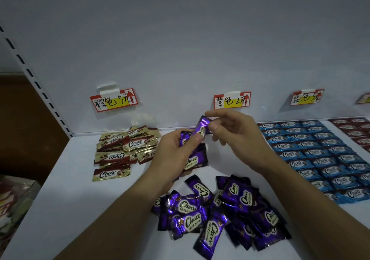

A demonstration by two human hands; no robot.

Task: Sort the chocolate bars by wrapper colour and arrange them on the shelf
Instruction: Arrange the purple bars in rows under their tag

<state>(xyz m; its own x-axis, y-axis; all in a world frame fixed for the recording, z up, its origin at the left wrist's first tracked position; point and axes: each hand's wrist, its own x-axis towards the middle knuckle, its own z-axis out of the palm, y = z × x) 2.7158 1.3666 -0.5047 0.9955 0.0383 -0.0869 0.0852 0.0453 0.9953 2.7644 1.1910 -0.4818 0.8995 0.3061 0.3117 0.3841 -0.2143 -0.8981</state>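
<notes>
My left hand (176, 151) grips a small stack of purple Choco bars (195, 160) above the white shelf (66, 189). Its thumb presses one purple bar (201, 128) that stands tilted at the top of the stack. My right hand (236, 128) pinches the upper end of that same bar. A loose heap of purple bars (220, 209) lies on the shelf just below my hands. To the left sits a heap of gold-and-brown bars (124, 147). Blue bars (318, 155) lie in neat rows on the right, and dark red bars (356, 129) at the far right.
Handwritten price tags are taped to the back panel: one over the gold heap (114, 99), one over the purple spot (232, 100), one over the blue rows (307, 97). A slotted upright (34, 79) bounds the shelf on the left, with bagged goods (14, 199) beyond it.
</notes>
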